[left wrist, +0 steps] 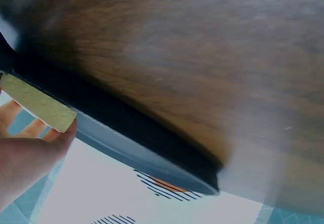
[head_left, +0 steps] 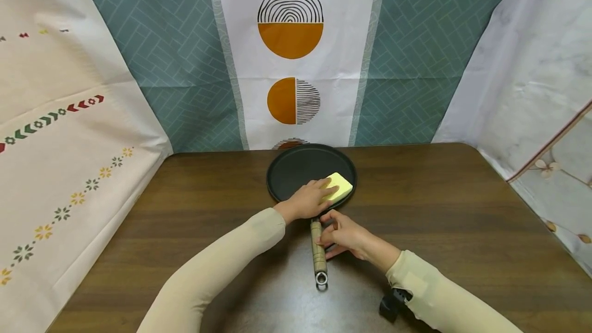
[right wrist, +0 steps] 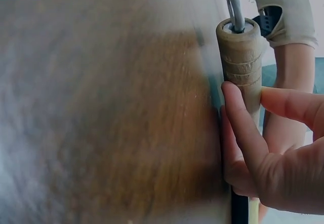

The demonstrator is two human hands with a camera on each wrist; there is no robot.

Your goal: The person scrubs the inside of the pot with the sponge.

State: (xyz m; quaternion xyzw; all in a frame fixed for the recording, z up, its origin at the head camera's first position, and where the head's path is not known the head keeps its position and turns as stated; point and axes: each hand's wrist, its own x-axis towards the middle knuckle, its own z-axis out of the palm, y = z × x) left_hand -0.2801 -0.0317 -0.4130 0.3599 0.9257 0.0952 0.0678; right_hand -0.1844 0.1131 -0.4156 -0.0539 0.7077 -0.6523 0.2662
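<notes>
On my feed the pan sits midway along the far edge of the desk, its handle pointing at the near edge. The left hand has its fingers gripping the yellow sponge on the pan's right side, close by the rim; the right hand pinches the handle. That pinch looks light to me, so I'd wrap the handle more fully before leaning on the sponge, lest the pan skid or swivel.

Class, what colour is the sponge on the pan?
Pale yellow; the sponge shows best in the head view.
</notes>
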